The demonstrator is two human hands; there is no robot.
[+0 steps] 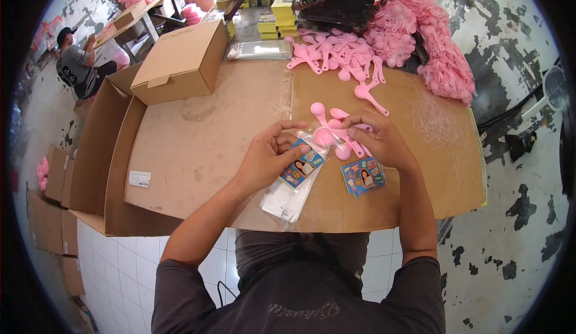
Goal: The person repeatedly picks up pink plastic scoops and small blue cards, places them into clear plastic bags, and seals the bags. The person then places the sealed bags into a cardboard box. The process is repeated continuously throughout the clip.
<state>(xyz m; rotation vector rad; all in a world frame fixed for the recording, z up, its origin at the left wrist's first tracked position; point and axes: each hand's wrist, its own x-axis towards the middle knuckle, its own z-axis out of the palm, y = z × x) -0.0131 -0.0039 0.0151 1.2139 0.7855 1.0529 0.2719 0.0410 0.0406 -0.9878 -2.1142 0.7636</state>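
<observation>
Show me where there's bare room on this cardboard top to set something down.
The widest bare patch of the cardboard sheet lies between the closed box and the left hand. A smaller one sits right of the right hand. It is crowded around the pink spoons and the sticker card.

floor [516, 226]: grey, paint flaking | white tiles [120, 256] | cardboard-covered table [198, 148] | daylight

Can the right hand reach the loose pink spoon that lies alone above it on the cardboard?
Probably yes. The right hand already grips some pink spoons, but the loose pink spoon lies just beyond it on the cardboard, with nothing between them.
</observation>
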